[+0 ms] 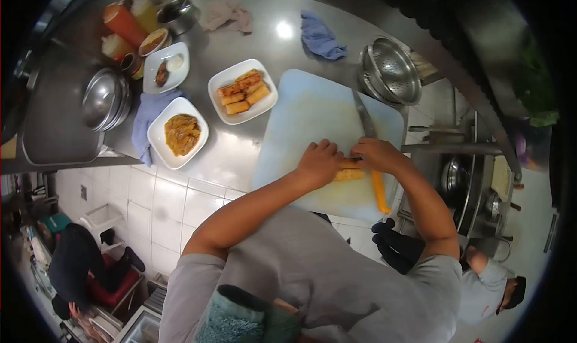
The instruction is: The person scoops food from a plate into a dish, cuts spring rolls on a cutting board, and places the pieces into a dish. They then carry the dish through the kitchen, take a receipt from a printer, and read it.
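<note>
On a pale blue cutting board (300, 103) lie golden-brown fried rolls (348, 175), side by side. My left hand (320, 161) is closed around the left end of the upper roll. At the other end, my right hand (374, 155) has its fingers curled onto the same roll. A knife (380, 193) with an orange handle lies along the board, its blade pointing away from me, and passes beneath my right hand. Left of the board stands a white square bowl (214, 97) of cut fried rolls. My fingers partly hide the upper roll.
A white bowl (202, 145) of saucy brown food and a smaller white dish (181, 86) stand left. Metal colanders (393, 69) sit beyond the board, near a blue cloth (321, 36). Sauce bottles (124, 23) and stacked metal bowls (105, 103) are far left. Other people are nearby.
</note>
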Demonstrator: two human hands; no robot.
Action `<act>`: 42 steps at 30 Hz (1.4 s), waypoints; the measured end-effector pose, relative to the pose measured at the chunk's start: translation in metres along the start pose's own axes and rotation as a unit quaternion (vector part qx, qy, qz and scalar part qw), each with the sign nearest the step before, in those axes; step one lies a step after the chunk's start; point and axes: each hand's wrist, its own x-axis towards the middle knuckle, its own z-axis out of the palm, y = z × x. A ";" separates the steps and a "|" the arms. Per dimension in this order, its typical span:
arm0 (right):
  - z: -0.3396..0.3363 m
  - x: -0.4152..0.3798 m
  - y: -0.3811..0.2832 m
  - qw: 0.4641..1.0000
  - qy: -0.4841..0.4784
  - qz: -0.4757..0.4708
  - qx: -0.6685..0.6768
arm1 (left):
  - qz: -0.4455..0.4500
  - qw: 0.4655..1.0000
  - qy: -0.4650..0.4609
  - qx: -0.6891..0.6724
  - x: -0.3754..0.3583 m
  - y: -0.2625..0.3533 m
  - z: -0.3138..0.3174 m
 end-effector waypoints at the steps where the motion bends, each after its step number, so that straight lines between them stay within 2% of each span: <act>1: 0.001 -0.001 -0.002 1.000 -0.004 0.004 0.001 | 0.002 1.000 -0.006 0.013 0.000 0.001 0.000; 6: -0.005 0.004 -0.011 0.999 -0.035 0.011 0.004 | -0.040 0.999 0.017 -0.002 -0.007 -0.001 -0.005; 9: -0.026 0.019 -0.024 0.998 0.054 -0.005 0.034 | -0.079 0.994 0.066 -0.025 -0.017 -0.014 -0.028; 11: -0.038 0.050 -0.037 0.972 0.210 -0.102 -0.034 | -0.107 0.987 0.118 -0.013 -0.028 -0.045 -0.053; 12: -0.045 0.068 -0.049 0.958 0.249 -0.135 -0.036 | -0.122 0.972 0.200 0.031 -0.035 -0.068 -0.058; 13: -0.054 0.086 -0.062 0.942 0.287 -0.168 -0.039 | -0.147 0.964 0.210 0.069 -0.040 -0.086 -0.078; 14: -0.058 0.107 -0.073 0.924 0.326 -0.192 -0.049 | -0.209 0.940 0.256 0.085 -0.039 -0.103 -0.085; 15: -0.058 0.130 -0.082 0.904 0.365 -0.216 -0.058 | -0.224 0.926 0.264 0.149 -0.045 -0.118 -0.098; 17: -0.055 0.173 -0.096 0.897 0.377 -0.220 -0.072 | -0.224 0.913 0.282 0.190 -0.049 -0.135 -0.113; 20: -0.046 0.213 -0.109 0.894 0.376 -0.219 -0.111 | -0.221 0.911 0.274 0.216 -0.051 -0.150 -0.115; 24: -0.034 0.221 -0.115 0.906 0.352 -0.214 -0.093 | -0.210 0.910 0.271 0.233 -0.050 -0.156 -0.106; 29: -0.049 0.157 -0.099 0.908 0.378 -0.183 0.014 | -0.189 0.920 0.309 0.151 -0.054 -0.141 -0.107; 31: -0.053 0.121 -0.073 0.936 0.313 -0.141 0.074 | -0.161 0.934 0.303 0.101 -0.059 -0.136 -0.101; 32: -0.050 0.097 -0.054 0.948 0.281 -0.108 0.102 | -0.164 0.933 0.304 0.100 -0.054 -0.111 -0.104; 34: -0.038 0.055 -0.018 0.969 0.208 -0.073 0.111 | -0.155 0.951 0.261 0.065 -0.040 -0.069 -0.095; 37: -0.021 0.009 0.004 0.993 0.078 -0.023 0.090 | -0.055 0.981 0.177 -0.048 -0.025 -0.027 -0.058; 38: -0.012 -0.007 0.006 0.997 0.034 -0.004 0.076 | -0.026 0.991 0.112 -0.070 -0.021 -0.013 -0.052; 41: 0.018 -0.039 0.004 0.996 0.066 -0.001 0.067 | 0.039 0.998 0.006 -0.054 -0.007 0.012 -0.027; 42: 0.024 -0.044 0.001 0.995 0.067 0.015 0.068 | 0.047 0.999 -0.001 -0.029 -0.005 0.016 -0.020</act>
